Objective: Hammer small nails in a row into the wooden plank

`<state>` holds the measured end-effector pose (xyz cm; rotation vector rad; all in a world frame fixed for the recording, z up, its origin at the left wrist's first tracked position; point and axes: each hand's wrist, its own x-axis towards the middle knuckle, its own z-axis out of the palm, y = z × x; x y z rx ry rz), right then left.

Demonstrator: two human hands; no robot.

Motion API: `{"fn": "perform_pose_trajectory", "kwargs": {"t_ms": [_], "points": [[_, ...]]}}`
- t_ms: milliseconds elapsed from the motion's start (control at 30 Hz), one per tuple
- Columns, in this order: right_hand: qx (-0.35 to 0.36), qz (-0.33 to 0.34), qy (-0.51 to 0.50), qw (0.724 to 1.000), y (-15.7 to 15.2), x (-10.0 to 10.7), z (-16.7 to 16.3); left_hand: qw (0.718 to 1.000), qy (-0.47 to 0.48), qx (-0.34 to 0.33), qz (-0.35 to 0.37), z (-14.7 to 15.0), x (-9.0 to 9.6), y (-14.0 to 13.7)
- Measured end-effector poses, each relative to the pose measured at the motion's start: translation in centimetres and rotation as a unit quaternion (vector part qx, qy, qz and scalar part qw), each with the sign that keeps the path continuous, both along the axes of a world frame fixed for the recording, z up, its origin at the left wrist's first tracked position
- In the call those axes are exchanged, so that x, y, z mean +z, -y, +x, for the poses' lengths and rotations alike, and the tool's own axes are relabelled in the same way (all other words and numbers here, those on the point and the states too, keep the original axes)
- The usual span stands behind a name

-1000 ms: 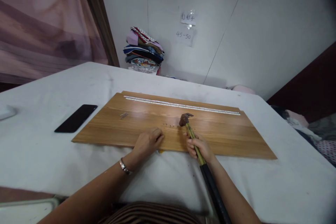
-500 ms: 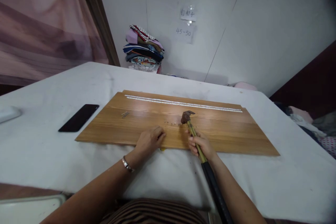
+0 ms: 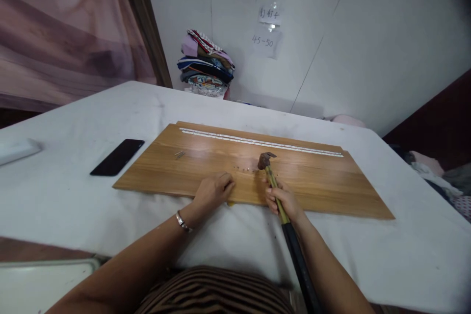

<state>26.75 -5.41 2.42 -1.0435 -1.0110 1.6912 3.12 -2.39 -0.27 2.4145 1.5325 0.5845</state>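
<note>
My right hand (image 3: 284, 199) is closed round the yellow part of a claw hammer's handle (image 3: 270, 176). The hammer's rusty head is over the middle of a brown wooden board (image 3: 331, 186), and its black grip runs back along my forearm. Left of the head, a short row of small nail heads (image 3: 248, 170) shows in the wood. My left hand (image 3: 214, 190), fingers curled in, rests on the board's near edge; nothing shows in it. Several loose nails (image 3: 179, 155) lie on the board's left part. Two white measuring strips (image 3: 257, 142) run along its far side.
The board lies on a white-covered table (image 3: 66, 206). A black phone (image 3: 117, 158) is left of the board, with a white object (image 3: 18, 149) farther left. Folded clothes (image 3: 208, 66) are stacked by the wall, below and beside paper signs (image 3: 267, 41).
The view has shifted slightly, so everything sits a little farther right in the picture. Both hands and the hammer keep nearly the same place over the board.
</note>
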Motion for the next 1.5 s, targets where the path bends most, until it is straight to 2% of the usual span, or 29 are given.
{"fn": "perform_pose_trajectory", "kwargs": {"t_ms": [200, 367, 633, 833, 1000, 1267, 1500], "points": [[0.012, -0.021, 0.001, 1.000, -0.03, -0.06, -0.20, 1.000, -0.003, -0.001, -0.008, 0.01, 0.23, 0.10], [0.001, -0.011, 0.016, 1.000, 0.11, 0.24, -0.04, 1.000, 0.007, 0.000, -0.005, -0.06, -0.17, -0.06], [0.017, -0.023, -0.001, 1.000, 0.01, 0.03, -0.14, 1.000, 0.003, 0.006, -0.013, 0.00, 0.22, -0.02], [-0.001, -0.007, 0.000, 1.000, 0.08, 0.03, -0.05, 1.000, 0.001, 0.003, -0.006, -0.01, 0.18, -0.03], [0.002, -0.028, 0.004, 1.000, -0.08, 0.22, -0.28, 1.000, 0.004, 0.008, -0.014, -0.01, 0.39, 0.06], [-0.005, -0.018, 0.002, 1.000, 0.05, 0.39, -0.14, 1.000, 0.002, -0.003, -0.008, -0.13, -0.14, -0.06], [0.007, -0.024, 0.005, 1.000, -0.08, 0.15, -0.29, 1.000, -0.005, 0.011, -0.016, 0.02, 0.30, 0.07]]}}
